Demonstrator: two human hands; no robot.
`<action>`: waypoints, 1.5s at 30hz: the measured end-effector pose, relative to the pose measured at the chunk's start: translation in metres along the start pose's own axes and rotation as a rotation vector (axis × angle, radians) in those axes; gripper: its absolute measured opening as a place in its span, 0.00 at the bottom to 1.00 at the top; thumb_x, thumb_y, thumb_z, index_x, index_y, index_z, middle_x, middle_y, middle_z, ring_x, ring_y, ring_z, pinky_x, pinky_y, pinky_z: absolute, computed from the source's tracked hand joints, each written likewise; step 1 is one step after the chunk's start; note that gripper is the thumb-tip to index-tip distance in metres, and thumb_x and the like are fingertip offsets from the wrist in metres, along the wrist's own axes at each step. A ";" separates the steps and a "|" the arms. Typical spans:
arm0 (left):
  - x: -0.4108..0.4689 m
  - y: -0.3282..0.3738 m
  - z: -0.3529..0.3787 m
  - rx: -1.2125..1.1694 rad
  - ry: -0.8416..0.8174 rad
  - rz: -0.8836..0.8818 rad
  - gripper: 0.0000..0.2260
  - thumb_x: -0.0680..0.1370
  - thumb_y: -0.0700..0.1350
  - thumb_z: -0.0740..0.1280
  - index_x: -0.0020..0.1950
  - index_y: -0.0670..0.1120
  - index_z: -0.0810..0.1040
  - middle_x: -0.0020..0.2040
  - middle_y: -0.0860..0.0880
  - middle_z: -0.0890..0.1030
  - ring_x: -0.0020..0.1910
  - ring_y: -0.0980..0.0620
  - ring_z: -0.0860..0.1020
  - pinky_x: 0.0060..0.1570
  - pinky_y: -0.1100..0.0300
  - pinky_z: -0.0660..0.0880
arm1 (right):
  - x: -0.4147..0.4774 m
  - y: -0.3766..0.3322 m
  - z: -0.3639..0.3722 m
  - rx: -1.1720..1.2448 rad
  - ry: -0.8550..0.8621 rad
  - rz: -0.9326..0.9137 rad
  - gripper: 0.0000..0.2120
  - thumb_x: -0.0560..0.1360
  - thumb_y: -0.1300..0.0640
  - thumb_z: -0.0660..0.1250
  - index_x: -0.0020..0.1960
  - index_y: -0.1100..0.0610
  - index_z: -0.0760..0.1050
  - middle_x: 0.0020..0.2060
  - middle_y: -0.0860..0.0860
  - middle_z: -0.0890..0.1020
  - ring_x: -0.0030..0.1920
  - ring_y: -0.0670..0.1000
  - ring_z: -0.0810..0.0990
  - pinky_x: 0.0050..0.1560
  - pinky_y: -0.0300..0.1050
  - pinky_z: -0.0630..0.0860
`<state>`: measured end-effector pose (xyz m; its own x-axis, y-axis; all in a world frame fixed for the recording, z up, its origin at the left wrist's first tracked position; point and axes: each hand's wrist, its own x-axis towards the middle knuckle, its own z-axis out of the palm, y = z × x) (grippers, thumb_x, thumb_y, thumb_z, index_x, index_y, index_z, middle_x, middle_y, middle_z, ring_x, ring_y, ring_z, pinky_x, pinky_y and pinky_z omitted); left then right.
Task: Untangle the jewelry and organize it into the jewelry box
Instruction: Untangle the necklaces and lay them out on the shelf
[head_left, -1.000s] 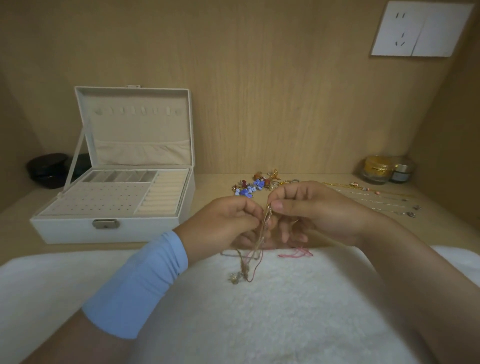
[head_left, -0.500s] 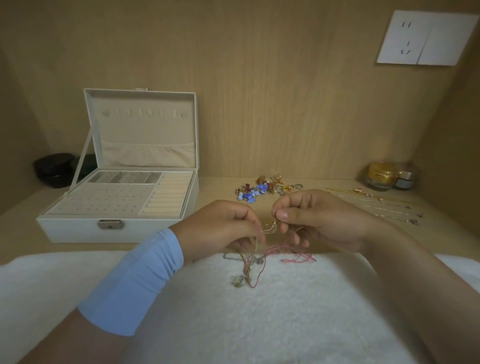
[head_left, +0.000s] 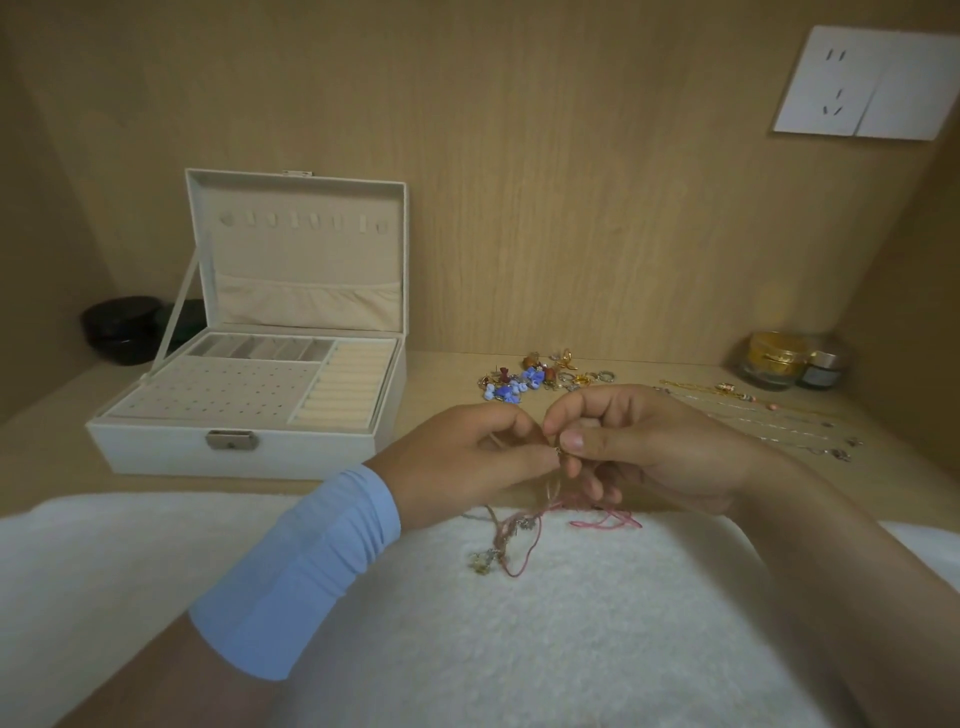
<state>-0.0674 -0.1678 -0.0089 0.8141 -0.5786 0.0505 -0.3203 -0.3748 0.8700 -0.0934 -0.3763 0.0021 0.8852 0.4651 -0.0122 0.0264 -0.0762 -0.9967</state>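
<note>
A tangle of thin chains and pink cord (head_left: 511, 530) hangs from my fingers onto the white towel (head_left: 519, 639). My left hand (head_left: 462, 457) and my right hand (head_left: 639, 441) meet fingertip to fingertip and both pinch the top of the tangle. Small charms lie at its lower end. The white jewelry box (head_left: 234, 447) stands open at the left, its lid upright. A pile of earrings and beads (head_left: 530, 379) lies behind my hands. Straightened necklaces (head_left: 769, 415) lie in rows at the right.
Two small jars (head_left: 795, 361) stand in the back right corner. Dark round containers (head_left: 124, 327) sit behind the box at the left. A wall socket (head_left: 867, 83) is on the wooden back wall. Wooden side walls close in the shelf.
My hands have lowered the tangle and drawn closer together, now pinching it at one point. More of the pink cord rests on the towel.
</note>
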 end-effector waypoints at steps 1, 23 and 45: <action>0.000 0.001 0.002 -0.004 0.018 0.041 0.04 0.74 0.48 0.73 0.46 0.49 0.82 0.40 0.55 0.82 0.40 0.60 0.78 0.46 0.66 0.74 | 0.000 0.000 0.000 -0.001 -0.004 -0.004 0.05 0.72 0.56 0.74 0.48 0.51 0.83 0.34 0.53 0.81 0.30 0.49 0.77 0.28 0.40 0.72; 0.001 0.002 0.007 -0.523 -0.058 -0.147 0.12 0.82 0.45 0.63 0.60 0.39 0.78 0.31 0.51 0.77 0.29 0.52 0.69 0.30 0.64 0.72 | 0.002 -0.001 0.003 -0.101 0.240 -0.100 0.06 0.72 0.63 0.71 0.49 0.59 0.79 0.31 0.49 0.80 0.29 0.48 0.76 0.24 0.42 0.71; 0.001 -0.002 -0.006 -0.162 -0.067 -0.103 0.05 0.79 0.45 0.67 0.53 0.47 0.80 0.32 0.52 0.79 0.25 0.54 0.72 0.28 0.61 0.71 | 0.003 0.003 -0.001 0.009 0.166 -0.067 0.10 0.71 0.63 0.66 0.46 0.53 0.84 0.36 0.54 0.76 0.36 0.54 0.77 0.41 0.44 0.74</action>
<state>-0.0637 -0.1635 -0.0075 0.8028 -0.5920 -0.0710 -0.1505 -0.3164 0.9366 -0.0904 -0.3764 -0.0011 0.9461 0.3171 0.0666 0.0842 -0.0421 -0.9956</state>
